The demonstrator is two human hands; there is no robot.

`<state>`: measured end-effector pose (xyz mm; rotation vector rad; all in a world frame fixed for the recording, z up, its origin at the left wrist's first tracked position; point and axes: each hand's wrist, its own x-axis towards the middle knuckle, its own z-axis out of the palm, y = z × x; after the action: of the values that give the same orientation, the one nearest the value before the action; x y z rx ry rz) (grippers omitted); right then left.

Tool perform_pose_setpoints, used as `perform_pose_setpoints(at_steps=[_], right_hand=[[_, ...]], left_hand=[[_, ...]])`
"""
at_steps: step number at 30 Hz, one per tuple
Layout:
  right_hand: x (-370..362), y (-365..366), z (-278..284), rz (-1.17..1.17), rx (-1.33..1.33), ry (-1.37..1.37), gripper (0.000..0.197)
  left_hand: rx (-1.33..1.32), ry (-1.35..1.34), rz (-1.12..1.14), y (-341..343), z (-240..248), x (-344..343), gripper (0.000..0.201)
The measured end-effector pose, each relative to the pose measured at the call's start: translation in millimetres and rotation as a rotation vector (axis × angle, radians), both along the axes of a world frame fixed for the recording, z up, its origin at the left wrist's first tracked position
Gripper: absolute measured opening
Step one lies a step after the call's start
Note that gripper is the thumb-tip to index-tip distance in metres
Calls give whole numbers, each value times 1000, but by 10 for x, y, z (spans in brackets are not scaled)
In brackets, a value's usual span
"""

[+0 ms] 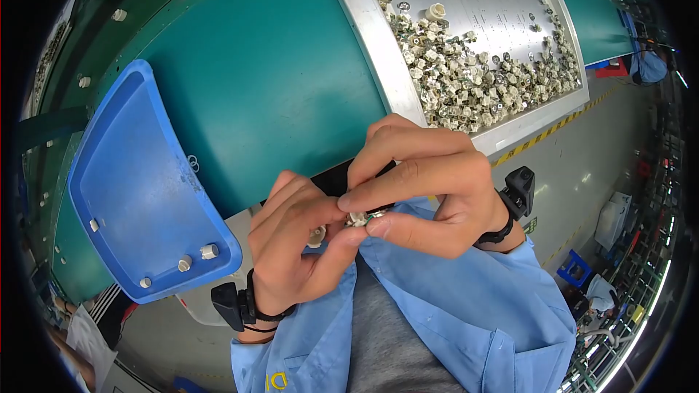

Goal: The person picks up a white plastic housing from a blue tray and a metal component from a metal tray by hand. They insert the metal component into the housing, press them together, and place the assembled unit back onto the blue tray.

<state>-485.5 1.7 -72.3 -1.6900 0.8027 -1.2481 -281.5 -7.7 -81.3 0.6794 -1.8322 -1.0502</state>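
Note:
My left hand (295, 236) and my right hand (429, 189) meet in front of my chest, at the near edge of the green work surface. Between their fingertips is a small white part with metal bits (357, 218). The left thumb and forefinger pinch it from one side. From the other side, the right thumb and fingers close on its shiny metal end (376, 213); fingers cover much of it. A second piece, a round white cap (316, 236), is tucked inside the curled left fingers.
On the left, a blue plastic tray (156, 120) holds several white caps (209, 251). Clear rings (193, 163) lie beside it on the green surface (269, 65). Ahead right, a metal-framed tray (397, 58) carries a heap of small white-and-metal parts (473, 76). Another person's arm (76, 356) shows lower left.

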Motion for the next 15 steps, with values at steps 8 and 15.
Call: perform_pose_setpoints(at_steps=[8,15], right_hand=[[-6,-9,33,35,86,34,20],[161,-13,-21,-56,-111,217,22]], left_hand=[[310,109,-35,153,-78,95,41],[880,437,105,267,68,20,62]])
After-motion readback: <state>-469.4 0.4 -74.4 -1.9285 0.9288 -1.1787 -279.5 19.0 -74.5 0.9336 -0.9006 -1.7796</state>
